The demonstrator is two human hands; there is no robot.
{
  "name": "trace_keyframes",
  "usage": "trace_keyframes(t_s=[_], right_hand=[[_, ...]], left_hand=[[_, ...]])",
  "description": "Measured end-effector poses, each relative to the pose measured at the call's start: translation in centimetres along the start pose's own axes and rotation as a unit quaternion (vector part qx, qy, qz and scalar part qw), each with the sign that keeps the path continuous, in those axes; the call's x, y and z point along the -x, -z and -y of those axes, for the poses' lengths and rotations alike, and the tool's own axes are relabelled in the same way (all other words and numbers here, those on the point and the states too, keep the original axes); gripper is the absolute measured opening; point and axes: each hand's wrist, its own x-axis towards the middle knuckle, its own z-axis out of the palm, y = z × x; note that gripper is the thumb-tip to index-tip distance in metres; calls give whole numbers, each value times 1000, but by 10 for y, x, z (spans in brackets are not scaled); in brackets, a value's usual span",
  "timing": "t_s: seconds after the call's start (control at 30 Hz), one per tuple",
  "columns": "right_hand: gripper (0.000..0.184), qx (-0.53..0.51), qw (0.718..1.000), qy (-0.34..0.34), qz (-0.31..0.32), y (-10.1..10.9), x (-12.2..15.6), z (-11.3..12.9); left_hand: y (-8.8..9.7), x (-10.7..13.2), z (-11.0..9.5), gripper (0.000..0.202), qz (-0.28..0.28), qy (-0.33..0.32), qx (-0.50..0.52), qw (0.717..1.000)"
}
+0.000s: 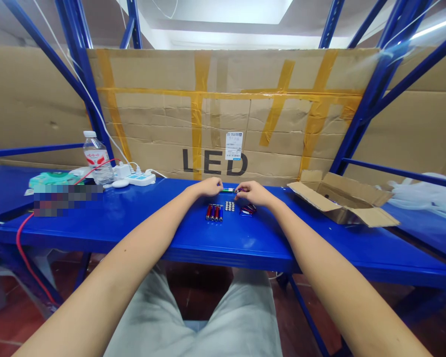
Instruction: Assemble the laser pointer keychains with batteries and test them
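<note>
Near the back of the blue table, a slim, shiny green-and-silver tube (228,190) lies between my hands. My left hand (211,186) is closed at its left end, the fingertips partly hidden. At the opposite end, my right hand (255,192) pinches it with thumb and fingers. Closer to me stand several small red and blue metal cylinders with silver ends (214,212) in a row. Beside them several silver button cells (230,206) form a small grid. Below my right hand is a loose pile of shiny red and blue pieces (248,210).
An open cardboard box (344,198) sits on the right, with white plastic bags (427,196) beyond. On the left are a water bottle (97,157), a white power strip (141,178) and a green packet (54,181). A large cardboard sheet (156,119) closes off the back.
</note>
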Motion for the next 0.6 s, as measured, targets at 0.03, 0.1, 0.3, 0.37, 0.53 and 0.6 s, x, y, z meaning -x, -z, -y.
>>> trace_keyframes(t_s=[0.03, 0.1, 0.3, 0.37, 0.53, 0.6], right_hand=[[15, 4, 1000, -5, -3, 1, 1, 1], [16, 16, 1000, -17, -5, 2, 2, 3], [15, 50, 998, -26, -14, 4, 8, 9], [15, 47, 998, -31, -11, 5, 9, 10], [13, 67, 997, -27, -13, 5, 9, 10], [13, 69, 997, -28, -13, 5, 9, 10]], left_hand=[[4, 5, 3, 16, -5, 21, -28, 999], [10, 15, 9, 11, 21, 59, -81, 995], [17, 32, 19, 7, 42, 110, -80, 990], [18, 31, 19, 8, 45, 119, -64, 990], [23, 29, 23, 13, 35, 128, -41, 990], [25, 29, 24, 13, 37, 139, -35, 989]])
